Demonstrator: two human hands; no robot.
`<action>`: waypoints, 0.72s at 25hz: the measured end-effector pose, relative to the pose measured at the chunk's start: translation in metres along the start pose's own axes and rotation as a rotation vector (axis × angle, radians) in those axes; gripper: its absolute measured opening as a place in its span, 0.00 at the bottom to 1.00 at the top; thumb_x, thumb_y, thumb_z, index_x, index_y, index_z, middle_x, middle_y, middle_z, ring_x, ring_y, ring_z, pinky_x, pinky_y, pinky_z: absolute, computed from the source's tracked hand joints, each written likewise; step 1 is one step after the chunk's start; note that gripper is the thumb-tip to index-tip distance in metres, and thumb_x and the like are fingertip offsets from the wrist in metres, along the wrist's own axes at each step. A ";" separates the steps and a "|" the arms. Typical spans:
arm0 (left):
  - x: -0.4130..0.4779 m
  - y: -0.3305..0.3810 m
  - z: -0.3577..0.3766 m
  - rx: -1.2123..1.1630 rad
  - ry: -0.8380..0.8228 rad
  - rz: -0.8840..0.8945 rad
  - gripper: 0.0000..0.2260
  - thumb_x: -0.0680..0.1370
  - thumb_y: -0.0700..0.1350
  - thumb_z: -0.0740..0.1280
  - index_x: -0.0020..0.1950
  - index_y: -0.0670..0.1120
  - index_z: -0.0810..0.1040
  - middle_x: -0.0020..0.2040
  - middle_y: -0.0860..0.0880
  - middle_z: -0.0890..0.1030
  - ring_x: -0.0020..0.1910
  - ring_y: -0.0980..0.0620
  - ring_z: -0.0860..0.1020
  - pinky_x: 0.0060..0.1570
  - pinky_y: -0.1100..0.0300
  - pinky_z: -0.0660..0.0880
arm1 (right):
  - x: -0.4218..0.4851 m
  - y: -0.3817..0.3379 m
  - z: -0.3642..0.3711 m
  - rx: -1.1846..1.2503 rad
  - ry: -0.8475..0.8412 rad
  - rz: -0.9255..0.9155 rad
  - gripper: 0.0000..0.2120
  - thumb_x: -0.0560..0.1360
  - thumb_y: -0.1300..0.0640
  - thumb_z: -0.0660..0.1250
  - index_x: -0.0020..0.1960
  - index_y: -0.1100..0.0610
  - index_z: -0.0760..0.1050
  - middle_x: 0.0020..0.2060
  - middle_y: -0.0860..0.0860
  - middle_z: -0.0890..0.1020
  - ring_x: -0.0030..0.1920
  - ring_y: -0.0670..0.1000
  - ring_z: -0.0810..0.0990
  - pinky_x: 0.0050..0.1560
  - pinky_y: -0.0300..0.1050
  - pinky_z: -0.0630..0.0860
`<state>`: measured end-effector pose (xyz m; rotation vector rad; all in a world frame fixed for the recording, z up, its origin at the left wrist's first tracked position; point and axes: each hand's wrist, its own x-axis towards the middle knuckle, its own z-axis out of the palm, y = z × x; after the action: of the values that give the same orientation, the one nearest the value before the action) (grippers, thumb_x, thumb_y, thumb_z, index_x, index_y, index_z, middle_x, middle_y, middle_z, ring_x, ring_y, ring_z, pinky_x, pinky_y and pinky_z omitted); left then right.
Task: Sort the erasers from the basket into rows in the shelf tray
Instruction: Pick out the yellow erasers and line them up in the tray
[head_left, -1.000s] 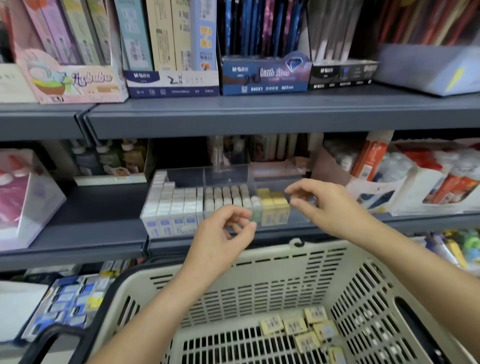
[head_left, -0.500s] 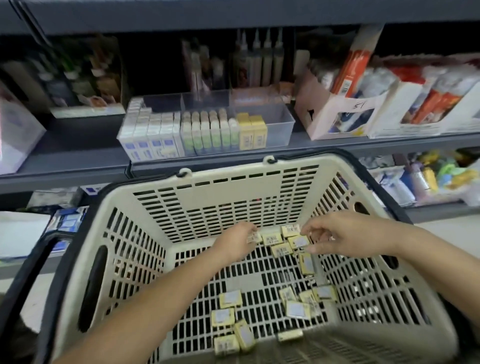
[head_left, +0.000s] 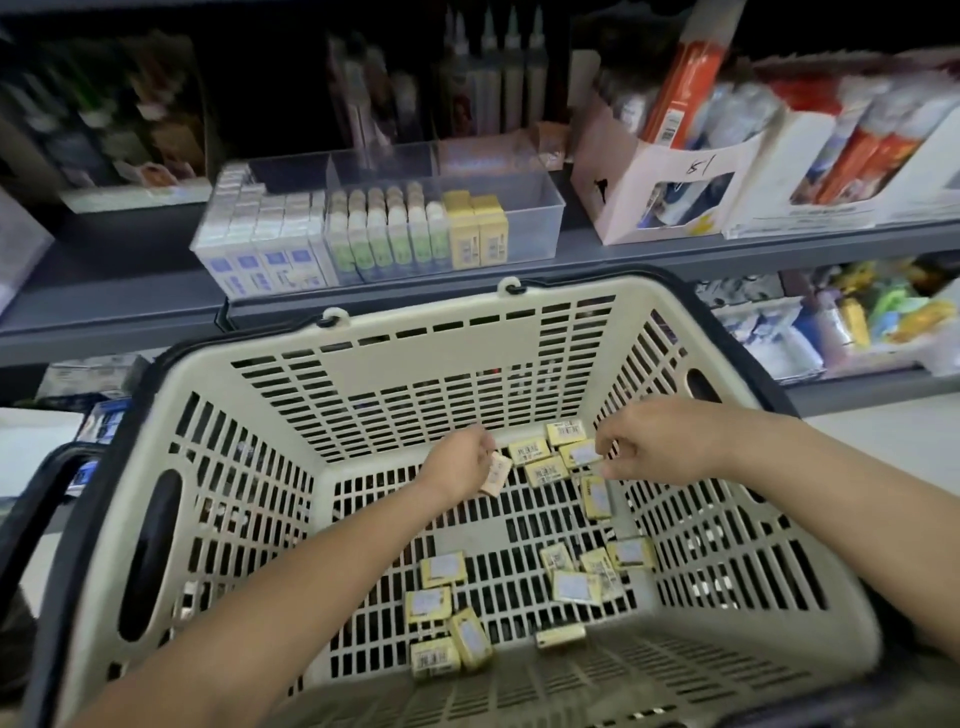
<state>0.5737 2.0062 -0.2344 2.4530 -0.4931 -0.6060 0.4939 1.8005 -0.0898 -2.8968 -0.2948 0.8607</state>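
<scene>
Picking erasers (head_left: 444, 567) out of the basket (head_left: 415, 332).
The left hand (head_left: 460, 460) grips one, the right hand (head_left: 654, 447) pinches another; next, lift both to the yellow row (head_left: 475, 236) in the far shelf tray (head_left: 540, 218).

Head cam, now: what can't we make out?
1. Left hand: its own back hides the fingertips, so how it grips its eraser is unclear.
2. Labels on the loose erasers: too small and blurred to read.
3. Tray, rear compartments: dark, behind the front rows.
4. Basket, near wall: cut off by the bottom edge.
</scene>
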 end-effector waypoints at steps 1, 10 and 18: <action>0.000 0.002 0.000 0.008 0.008 0.036 0.11 0.78 0.45 0.63 0.59 0.46 0.72 0.56 0.45 0.78 0.50 0.51 0.76 0.48 0.59 0.75 | 0.001 0.001 0.001 -0.011 -0.001 0.000 0.16 0.76 0.44 0.62 0.60 0.51 0.73 0.35 0.38 0.67 0.43 0.45 0.68 0.45 0.41 0.66; -0.003 0.015 0.011 0.069 0.034 0.155 0.14 0.73 0.45 0.68 0.57 0.46 0.72 0.54 0.47 0.73 0.50 0.52 0.73 0.46 0.62 0.70 | -0.001 -0.002 0.001 0.035 -0.029 0.021 0.17 0.77 0.45 0.61 0.61 0.53 0.73 0.35 0.40 0.65 0.45 0.46 0.67 0.45 0.41 0.65; 0.013 0.039 0.035 0.286 -0.030 0.156 0.33 0.70 0.54 0.73 0.69 0.44 0.64 0.63 0.45 0.69 0.63 0.47 0.65 0.62 0.55 0.66 | -0.004 -0.006 -0.001 0.033 -0.037 0.028 0.17 0.77 0.46 0.61 0.61 0.53 0.72 0.40 0.45 0.70 0.48 0.47 0.69 0.47 0.42 0.66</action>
<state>0.5581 1.9551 -0.2414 2.6412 -0.8249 -0.5396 0.4904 1.8055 -0.0857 -2.8637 -0.2411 0.9161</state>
